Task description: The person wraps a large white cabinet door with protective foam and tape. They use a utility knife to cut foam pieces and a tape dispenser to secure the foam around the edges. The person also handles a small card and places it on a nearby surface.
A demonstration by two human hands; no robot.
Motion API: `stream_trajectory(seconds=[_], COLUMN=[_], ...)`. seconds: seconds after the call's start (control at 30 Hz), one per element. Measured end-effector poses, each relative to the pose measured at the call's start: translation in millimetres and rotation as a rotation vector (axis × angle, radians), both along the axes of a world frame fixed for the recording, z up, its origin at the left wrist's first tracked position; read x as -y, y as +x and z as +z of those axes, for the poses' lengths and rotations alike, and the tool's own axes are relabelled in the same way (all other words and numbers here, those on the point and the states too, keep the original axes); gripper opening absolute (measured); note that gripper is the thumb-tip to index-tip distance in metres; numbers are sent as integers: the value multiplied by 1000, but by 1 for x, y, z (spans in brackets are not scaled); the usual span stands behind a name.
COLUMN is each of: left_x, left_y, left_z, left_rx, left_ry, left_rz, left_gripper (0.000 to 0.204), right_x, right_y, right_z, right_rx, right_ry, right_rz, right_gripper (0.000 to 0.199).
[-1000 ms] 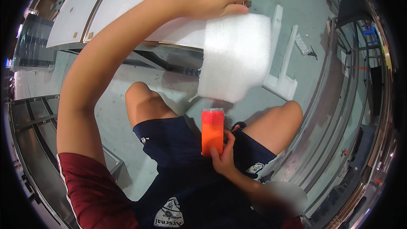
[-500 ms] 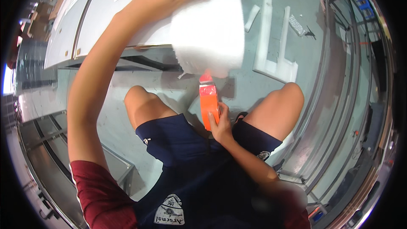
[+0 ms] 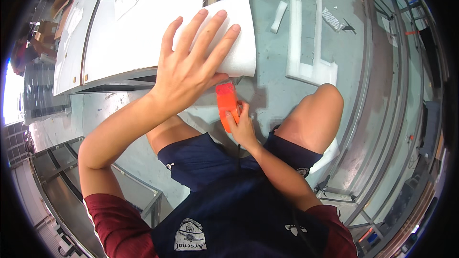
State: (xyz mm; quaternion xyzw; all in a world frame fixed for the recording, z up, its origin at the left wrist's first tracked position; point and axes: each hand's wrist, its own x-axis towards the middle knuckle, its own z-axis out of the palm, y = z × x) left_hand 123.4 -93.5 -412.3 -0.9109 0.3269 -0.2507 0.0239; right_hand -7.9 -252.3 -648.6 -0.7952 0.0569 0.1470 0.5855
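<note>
A white foam sheet [image 3: 243,38] wraps around the right end of a white panelled cabinet [image 3: 148,24]. Over it my left hand [image 3: 189,69] is open, fingers spread, palm toward the foam; whether the whole palm presses on it I cannot tell. My right hand [image 3: 245,128] grips an orange tape dispenser [image 3: 226,106] just below the foam's near edge. The dispenser's red front end points up toward that edge, close to my left thumb. Whether any tape runs from it to the foam is hard to see.
White foam offcuts [image 3: 306,69] lie on the grey-green floor right of the cabinet, beside a small patterned packet [image 3: 333,20]. Metal rails [image 3: 377,100] run along the right side. A metal frame [image 3: 138,191] stands at the lower left. My bare knees flank the work.
My left hand has come back from the far side of the foam and now spreads over its near face. The foam and the tape dispenser have shifted left, the dispenser also slightly upward.
</note>
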Motion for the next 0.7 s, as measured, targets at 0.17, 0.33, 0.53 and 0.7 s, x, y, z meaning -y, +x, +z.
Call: stream_trajectory(seconds=[0.17, 0.33, 0.53, 0.7], left_x=[1, 2, 1, -4], left_y=[-3, -2, -5, -4], left_z=[-8, -8, -5, -8], left_rx=[-47, -32, -39, -63], left_ry=[2, -29, -49, -86], left_rz=[42, 58, 40, 16], left_gripper=[95, 92, 91, 92], right_x=[7, 15, 10, -8], right_y=[-9, -22, -12, 5], right_z=[-15, -35, -39, -15], right_rx=[10, -17, 34, -13], right_ry=[-13, -48, -74, -175], right_rz=[37, 53, -17, -88], right_gripper=[60, 63, 58, 53])
